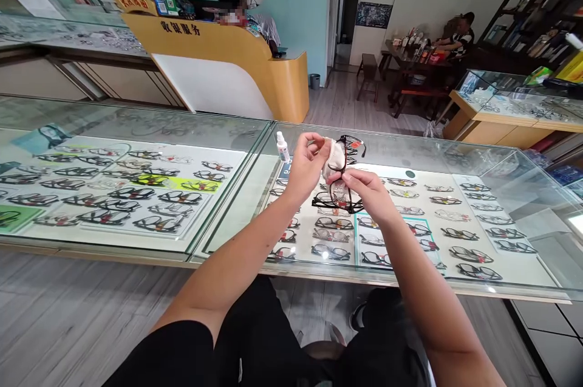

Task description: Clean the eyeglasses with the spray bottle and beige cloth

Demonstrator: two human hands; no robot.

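My left hand (312, 159) pinches a whitish cloth (337, 156) and presses it against the upper lens of a pair of eyeglasses (339, 191). The dark-framed glasses are turned on end above the glass counter, one lens over the other. My right hand (367, 188) grips them near the bridge, between the two lenses. A red and white tag hangs by the upper temple arm. To the left of my hands, a small white spray bottle (282, 147) stands upright on the counter. The cloth covers most of the upper lens.
Under the glass top of the display counter (237, 205) lie rows of eyeglasses (334, 223). Beyond stands a yellow reception desk (285, 86) with a person behind it. At the back right, another person sits at a dark table (412, 56). A second display case (496, 115) stands right.
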